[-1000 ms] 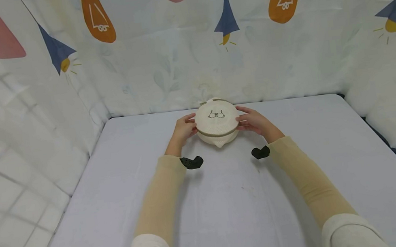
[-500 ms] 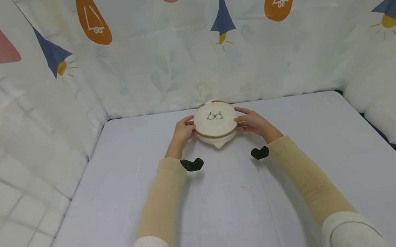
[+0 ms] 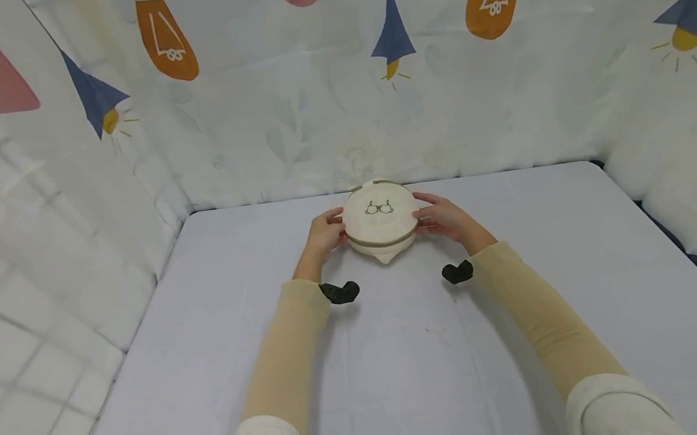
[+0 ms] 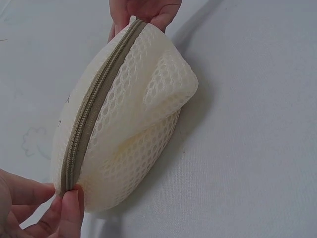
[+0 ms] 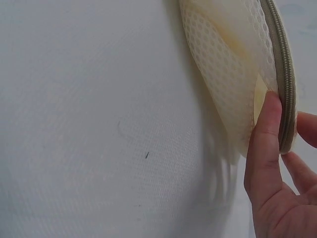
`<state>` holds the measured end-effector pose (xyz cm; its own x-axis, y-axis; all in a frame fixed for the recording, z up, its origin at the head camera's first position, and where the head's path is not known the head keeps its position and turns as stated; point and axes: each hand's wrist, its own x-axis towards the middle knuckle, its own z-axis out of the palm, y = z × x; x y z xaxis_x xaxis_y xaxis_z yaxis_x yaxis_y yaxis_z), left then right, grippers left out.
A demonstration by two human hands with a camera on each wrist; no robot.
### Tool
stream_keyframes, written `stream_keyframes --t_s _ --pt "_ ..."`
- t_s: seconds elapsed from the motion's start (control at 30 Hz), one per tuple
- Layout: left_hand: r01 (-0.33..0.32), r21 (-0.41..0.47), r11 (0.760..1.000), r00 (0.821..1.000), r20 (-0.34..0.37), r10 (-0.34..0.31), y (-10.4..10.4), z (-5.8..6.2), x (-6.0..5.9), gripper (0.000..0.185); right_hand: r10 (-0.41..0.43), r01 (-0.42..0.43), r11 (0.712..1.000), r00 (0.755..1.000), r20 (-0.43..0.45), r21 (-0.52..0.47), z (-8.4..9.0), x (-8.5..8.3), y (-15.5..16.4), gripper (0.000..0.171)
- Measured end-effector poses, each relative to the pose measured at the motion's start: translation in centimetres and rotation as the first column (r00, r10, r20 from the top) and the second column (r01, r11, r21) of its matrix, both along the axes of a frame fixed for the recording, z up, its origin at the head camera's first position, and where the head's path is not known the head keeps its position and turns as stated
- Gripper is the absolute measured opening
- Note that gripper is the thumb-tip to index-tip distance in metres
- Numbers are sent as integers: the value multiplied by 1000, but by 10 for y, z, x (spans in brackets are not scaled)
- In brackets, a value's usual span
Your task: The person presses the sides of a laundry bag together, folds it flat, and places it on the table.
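mesh laundry pouch (image 3: 380, 219) sits toward the far edge of the surface (image 3: 403, 355), about midway between its left and right edges and well apart from both near corners. it is held up on edge between both hands. the left hand (image 3: 323, 235) pinches the rim at one side, thumb and fingers (image 4: 69, 213) closed on the zip seam; the right hand (image 3: 442, 217) does the same at the opposite side, its fingers (image 5: 265, 144) curled round the rim. the step in hand looks like steadying or turning the pouch while it is still zipped shut. a next move would probably call for finding the zip pull, which i cannot see in any view, with one hand keeping its pinch so the soft shell doesn't fold. the pouch is cream honeycomb mesh, round and domed like a clamshell, with a tan zip (image 4: 94, 106) round its middle and a small line drawing (image 3: 379, 207) on the face. one dome is dented inward.
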<state>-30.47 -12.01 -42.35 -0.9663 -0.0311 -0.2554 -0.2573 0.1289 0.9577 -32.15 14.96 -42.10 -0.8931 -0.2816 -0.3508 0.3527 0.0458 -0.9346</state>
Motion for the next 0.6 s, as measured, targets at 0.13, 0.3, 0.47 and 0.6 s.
stream_keyframes --t_s 0.13,0.3,0.47,0.6 --pt "2 6 1000 1000 1 -2 0 1 1 50 1 -1 1000 1000 -15 23 -3 -1 -1 68" --pt "7 6 1000 1000 6 -7 -2 1 3 50 6 -4 999 1000 -31 50 -5 0 -2 69" --pt "13 11 1000 1000 14 -13 -3 -1 2 52 6 -4 998 999 -36 65 -5 0 -3 69" --pt "33 12 999 999 16 -33 -4 -3 1 56 7 -4 997 999 -35 83 -3 0 -2 70"
